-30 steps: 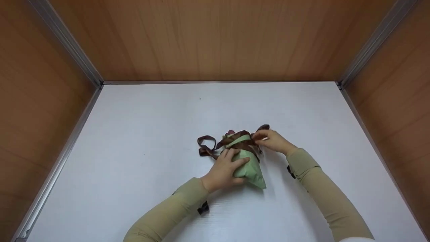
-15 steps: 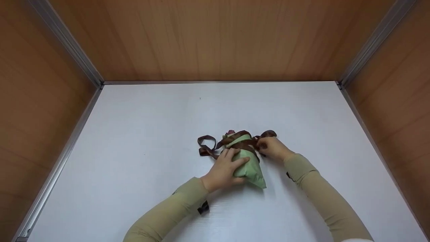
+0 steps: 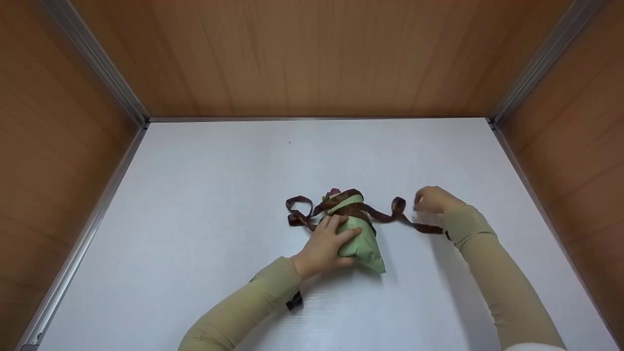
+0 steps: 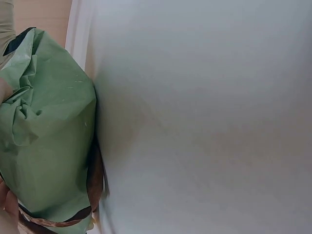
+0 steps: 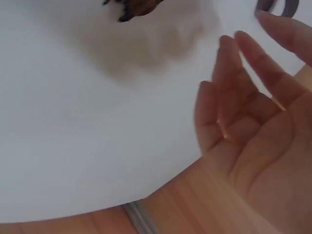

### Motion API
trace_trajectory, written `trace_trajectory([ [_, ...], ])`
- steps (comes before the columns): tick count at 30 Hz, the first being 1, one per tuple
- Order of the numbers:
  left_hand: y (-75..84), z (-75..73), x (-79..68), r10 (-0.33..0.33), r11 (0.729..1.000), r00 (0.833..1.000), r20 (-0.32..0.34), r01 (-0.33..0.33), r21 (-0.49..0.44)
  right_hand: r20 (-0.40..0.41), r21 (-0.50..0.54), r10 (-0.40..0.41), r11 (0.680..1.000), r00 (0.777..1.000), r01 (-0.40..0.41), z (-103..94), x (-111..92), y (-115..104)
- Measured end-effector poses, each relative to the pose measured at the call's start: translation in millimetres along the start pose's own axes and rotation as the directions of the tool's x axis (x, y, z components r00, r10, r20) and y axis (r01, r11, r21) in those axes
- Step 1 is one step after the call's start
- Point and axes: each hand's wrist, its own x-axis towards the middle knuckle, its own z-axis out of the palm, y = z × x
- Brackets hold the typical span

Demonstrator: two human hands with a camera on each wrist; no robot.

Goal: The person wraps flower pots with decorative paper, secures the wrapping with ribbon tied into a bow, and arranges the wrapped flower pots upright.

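Observation:
A small bouquet in green wrapping paper (image 3: 361, 248) lies mid-table, with a dark red flower (image 3: 334, 191) at its far end. Brown ribbon (image 3: 380, 215) crosses the wrap; one tail runs right, the other loops at left. My left hand (image 3: 321, 251) holds the wrap from the left, fingers spread over it. In the left wrist view, the green paper (image 4: 58, 136) is creased where the thumb presses. My right hand (image 3: 434, 200) is apart from the bouquet, just beyond the right ribbon tail. The right wrist view shows that hand (image 5: 263, 131) with loosely bent fingers and nothing in them.
A white tabletop (image 3: 219, 170) spreads around the bouquet. Wood-grain panels (image 3: 312, 58) with metal corner strips wall it at the back and both sides. A frayed brown ribbon end (image 5: 139, 6) appears at the top of the right wrist view.
My right hand has drawn the ribbon out to the right and let it go; the tail now lies stretched along the table. The left hand and bouquet have stayed put.

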Motion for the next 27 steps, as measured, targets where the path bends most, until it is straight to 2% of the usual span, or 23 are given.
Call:
trace_trajectory([
  [2,0.5,-0.4,-0.6,-0.003,1.000,1.000,0.004,0.003,0.001,-0.041,0.060,-0.103,0.993,0.994,0.105,5.8,6,-11],
  [4,0.8,-0.9,-0.8,-0.005,1.000,1.000,0.005,0.005,0.005,-0.069,0.126,-0.190,0.972,0.979,0.197,13.9,10,-26],
  [7,1.1,-1.5,0.2,-0.003,1.000,1.000,-0.001,0.003,0.017,-0.100,0.188,-0.274,0.939,0.956,0.289,23.4,12,-48],
  [10,1.6,-1.4,1.3,0.002,1.000,1.000,-0.010,-0.002,0.024,-0.127,0.226,-0.326,0.910,0.937,0.347,29.2,11,-64],
  [15,2.0,-0.4,1.2,0.010,0.999,1.000,-0.023,-0.009,0.033,-0.157,0.237,-0.354,0.893,0.922,0.384,34.0,10,-76],
  [27,1.5,0.4,2.0,0.009,1.000,1.000,-0.016,-0.008,0.019,-0.196,0.256,-0.285,0.909,0.938,0.330,37.2,16,-81],
])
